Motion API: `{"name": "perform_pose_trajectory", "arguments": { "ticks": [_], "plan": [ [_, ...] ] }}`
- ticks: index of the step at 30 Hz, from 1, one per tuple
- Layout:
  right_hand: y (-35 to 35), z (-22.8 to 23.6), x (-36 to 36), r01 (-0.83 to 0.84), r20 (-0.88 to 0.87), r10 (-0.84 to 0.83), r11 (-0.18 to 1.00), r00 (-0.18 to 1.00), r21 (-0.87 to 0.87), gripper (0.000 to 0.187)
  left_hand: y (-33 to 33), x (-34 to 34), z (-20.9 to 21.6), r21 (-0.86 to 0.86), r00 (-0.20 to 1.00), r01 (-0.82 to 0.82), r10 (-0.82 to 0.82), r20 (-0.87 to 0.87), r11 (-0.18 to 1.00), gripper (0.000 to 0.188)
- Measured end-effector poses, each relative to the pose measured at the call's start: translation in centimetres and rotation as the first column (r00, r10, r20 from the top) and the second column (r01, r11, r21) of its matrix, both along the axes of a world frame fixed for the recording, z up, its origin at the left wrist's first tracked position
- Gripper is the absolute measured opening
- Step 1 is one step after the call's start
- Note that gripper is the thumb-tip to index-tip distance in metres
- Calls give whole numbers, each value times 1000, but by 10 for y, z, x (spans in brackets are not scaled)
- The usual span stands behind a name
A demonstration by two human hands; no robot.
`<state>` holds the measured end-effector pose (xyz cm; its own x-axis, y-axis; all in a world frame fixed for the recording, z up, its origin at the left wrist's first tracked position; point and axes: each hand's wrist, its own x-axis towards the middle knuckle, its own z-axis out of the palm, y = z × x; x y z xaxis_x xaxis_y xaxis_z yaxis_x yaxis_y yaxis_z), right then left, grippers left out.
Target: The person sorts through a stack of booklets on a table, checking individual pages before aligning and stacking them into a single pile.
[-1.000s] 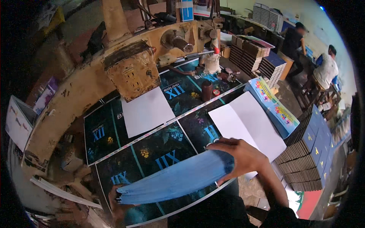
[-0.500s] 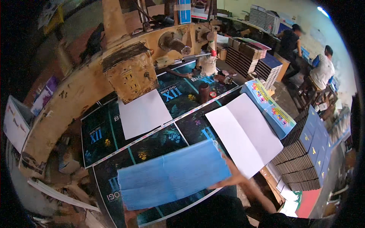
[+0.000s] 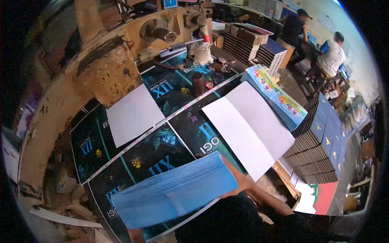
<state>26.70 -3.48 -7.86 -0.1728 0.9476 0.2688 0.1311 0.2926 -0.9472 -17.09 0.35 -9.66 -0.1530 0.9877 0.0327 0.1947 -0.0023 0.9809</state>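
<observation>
A thick stack of blue sheets (image 3: 174, 194) is held low in front of me, above the printed dark sheets (image 3: 142, 154) that cover the table. Layered edges show along its far side. My right hand (image 3: 238, 180) grips the right end, with the thumb side along the near edge and some fingers hidden behind. Under the left end, only a small part of my left hand (image 3: 136, 235) shows; its fingers are hidden by the stack. Right of the stack lies a folded white sheet (image 3: 247, 125), beside a pile of light-blue printed booklets (image 3: 275, 97).
A worn yellowish machine (image 3: 109, 73) stands at the far left, with a white sheet (image 3: 135, 117) partly under its block. A brown bottle (image 3: 198, 84) stands on the table. Stacked dark-blue books (image 3: 318, 141) rise at right. Two people (image 3: 330, 58) work in the back right.
The blue stack has tilted, and its layered edges now show along the far side. Both hands stay at its ends. My view has shifted, so the surroundings sit higher and further left.
</observation>
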Motion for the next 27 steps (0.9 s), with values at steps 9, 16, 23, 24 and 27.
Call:
{"name": "perform_pose_trajectory", "arguments": {
  "ticks": [9, 16, 23, 24, 27],
  "plan": [
    [23, 35, 22, -180, 579, 75, 976, 812, 126, 146, -10, -3, -5, -1, 994, -39, 39, -105, 999, 96],
    [28, 81, 1, 94, -389, -174, 972, 905, -216, 88, -11, 12, -13, 7, 990, -29, 30, -140, 1000, 98],
    [41, 49, 22, 132, -295, -291, 879, 910, -458, 80, -9, 27, -20, 24, 980, -3, 8, -199, 1000, 100],
    [48, 48, 5, 378, -158, -484, 815, 861, -440, 69, -10, 26, -20, 23, 979, 0, 5, -203, 1000, 100],
    [32, 66, 2, 390, -129, -508, 779, 852, -491, 60, -14, 24, -23, 23, 980, 14, -9, -201, 1000, 101]
  ]
}}
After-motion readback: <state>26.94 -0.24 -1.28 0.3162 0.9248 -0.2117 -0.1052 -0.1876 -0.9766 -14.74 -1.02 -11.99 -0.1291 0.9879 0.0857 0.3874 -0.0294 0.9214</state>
